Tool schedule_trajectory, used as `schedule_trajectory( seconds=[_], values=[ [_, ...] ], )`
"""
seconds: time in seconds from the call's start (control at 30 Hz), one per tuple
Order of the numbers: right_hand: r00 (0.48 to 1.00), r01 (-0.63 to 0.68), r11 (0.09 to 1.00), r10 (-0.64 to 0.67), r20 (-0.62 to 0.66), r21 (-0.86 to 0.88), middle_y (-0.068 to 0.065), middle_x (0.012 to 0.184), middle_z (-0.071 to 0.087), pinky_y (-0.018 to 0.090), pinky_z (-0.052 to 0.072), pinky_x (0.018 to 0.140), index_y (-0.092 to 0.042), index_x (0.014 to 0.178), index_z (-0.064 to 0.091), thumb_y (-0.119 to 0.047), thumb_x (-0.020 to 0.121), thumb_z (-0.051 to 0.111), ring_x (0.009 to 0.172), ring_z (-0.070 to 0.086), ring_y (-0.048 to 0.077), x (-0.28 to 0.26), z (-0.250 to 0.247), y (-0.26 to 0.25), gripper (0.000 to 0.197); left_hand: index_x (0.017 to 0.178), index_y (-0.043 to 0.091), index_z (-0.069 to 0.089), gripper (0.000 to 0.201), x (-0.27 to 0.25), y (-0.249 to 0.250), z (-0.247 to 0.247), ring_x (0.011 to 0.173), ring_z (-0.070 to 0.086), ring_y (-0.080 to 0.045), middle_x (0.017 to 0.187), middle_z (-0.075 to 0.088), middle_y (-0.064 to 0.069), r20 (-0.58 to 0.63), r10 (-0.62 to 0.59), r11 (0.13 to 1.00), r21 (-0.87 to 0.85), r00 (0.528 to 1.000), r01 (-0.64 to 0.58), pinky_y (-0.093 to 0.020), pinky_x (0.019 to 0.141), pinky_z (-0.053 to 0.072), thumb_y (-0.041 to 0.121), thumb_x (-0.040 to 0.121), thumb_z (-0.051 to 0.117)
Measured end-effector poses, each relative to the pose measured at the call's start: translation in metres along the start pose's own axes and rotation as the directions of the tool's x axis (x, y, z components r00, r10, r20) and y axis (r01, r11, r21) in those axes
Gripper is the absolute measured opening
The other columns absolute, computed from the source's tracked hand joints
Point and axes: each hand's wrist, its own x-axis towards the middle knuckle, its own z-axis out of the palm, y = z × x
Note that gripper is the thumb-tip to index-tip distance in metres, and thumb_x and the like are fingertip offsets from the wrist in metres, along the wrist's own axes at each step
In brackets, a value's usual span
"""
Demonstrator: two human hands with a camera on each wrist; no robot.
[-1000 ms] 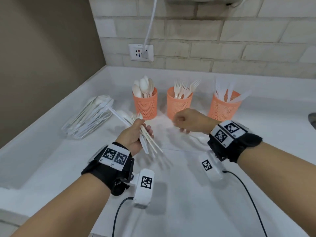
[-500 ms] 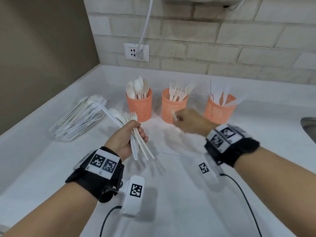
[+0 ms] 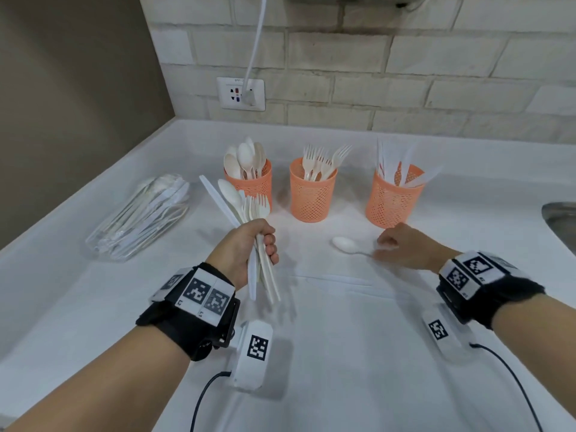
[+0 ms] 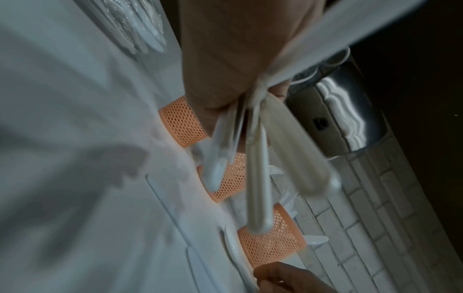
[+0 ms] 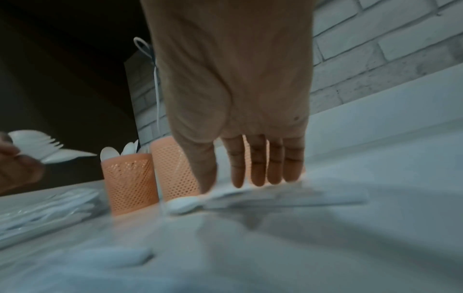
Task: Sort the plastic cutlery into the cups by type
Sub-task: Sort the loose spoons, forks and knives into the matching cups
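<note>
Showing straight fingers (image 5: 260, 164) above spoon (image 5: 181, 204)

Handle of the loose white plastic spoon (image 3: 346, 245) hidden under the right hand (image 3: 402, 248), contact blurred in the wrist view, steel sink (image 3: 561, 219) cut off at the right edge

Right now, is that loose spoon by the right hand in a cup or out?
Out. The spoon lies flat on the counter before the cups, the right hand at its handle.
</note>
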Motion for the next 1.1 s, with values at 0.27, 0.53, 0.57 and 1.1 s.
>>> schedule_trajectory(
  seconds=[0.27,0.53,0.57,1.1],
  values=[
    [0.953,0.255,0.935,-0.201,0.226,-0.246,0.004,0.099,0.035,0.03,0.04,0.07,-0.023,0.076,0.036,-0.04,0.074,0.071,0.091,0.04,0.022,-0.011,0.024,-0.069,0.039,0.06,0.014,0.038,0.027,-0.003,-0.005,0.005,0.032,0.035,-0.011,0.041,0.038,0.001,-0.025,0.009,1.0,0.009,1.0,-0.009,-0.018,0.039,0.038,0.003,0.084,0.043],
    [0.926,0.308,0.91,-0.219,0.308,-0.277,-0.002,0.079,0.044,0.024,0.034,0.056,-0.012,0.092,0.04,-0.028,0.083,0.059,0.076,0.047,0.019,-0.012,0.022,-0.067,0.027,0.062,0.014,0.038,0.027,-0.009,-0.006,0.004,0.032,0.036,-0.011,0.041,0.039,0.001,-0.081,0.047,0.999,-0.02,0.996,-0.049,-0.018,0.04,0.038,0.003,0.086,0.043],
    [0.927,0.299,0.914,-0.211,0.309,-0.273,-0.002,0.078,0.044,0.024,0.034,0.056,-0.013,0.086,0.039,-0.028,0.086,0.056,0.072,0.047,0.017,-0.011,0.023,-0.065,0.023,0.062,0.014,0.038,0.027,-0.009,-0.007,0.005,0.032,0.036,-0.011,0.041,0.039,0.001,-0.086,0.05,0.998,-0.024,0.995,-0.052,-0.019,0.04,0.038,0.003,0.086,0.043],
    [0.899,0.252,0.949,-0.157,0.408,-0.191,0.001,0.076,0.04,0.024,0.033,0.059,-0.011,0.077,0.036,-0.013,0.097,0.033,0.066,0.04,0.015,-0.011,0.016,-0.065,0.02,0.069,0.012,0.043,0.019,-0.018,-0.029,0.027,0.035,0.039,-0.012,0.046,0.041,0.0,-0.122,0.106,0.992,-0.052,0.987,-0.113,-0.021,0.041,0.041,0.006,0.087,0.049]
  ],
)
